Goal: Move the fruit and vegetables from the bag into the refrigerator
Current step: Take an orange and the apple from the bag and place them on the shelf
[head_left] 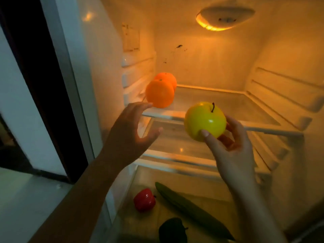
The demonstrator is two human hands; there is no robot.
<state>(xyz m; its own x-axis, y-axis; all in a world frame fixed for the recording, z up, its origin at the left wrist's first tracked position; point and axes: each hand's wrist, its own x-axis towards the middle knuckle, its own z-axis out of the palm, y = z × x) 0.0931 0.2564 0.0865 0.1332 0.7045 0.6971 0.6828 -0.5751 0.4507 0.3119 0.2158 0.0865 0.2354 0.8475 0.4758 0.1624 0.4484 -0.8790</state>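
Note:
I look into the open refrigerator. Two oranges sit at the left end of the top glass shelf (228, 109): the front orange (159, 94) and a second orange (166, 78) behind it. My left hand (129, 132) is open just below and in front of the front orange, fingertips nearly touching it. My right hand (228, 148) holds a yellow-green apple (205, 121) with a dark stem, in front of the top shelf's edge. In the bottom drawer lie a red pepper (144, 199), a long cucumber (191, 209) and a dark green pepper (172, 230). The bag is out of view.
A second glass shelf (175, 144) lies below the top one. Shelf rails (284, 95) line the right wall, and a lit lamp (226, 18) sits in the ceiling. The refrigerator's left wall (98, 71) and a dark door frame (40, 81) stand to the left.

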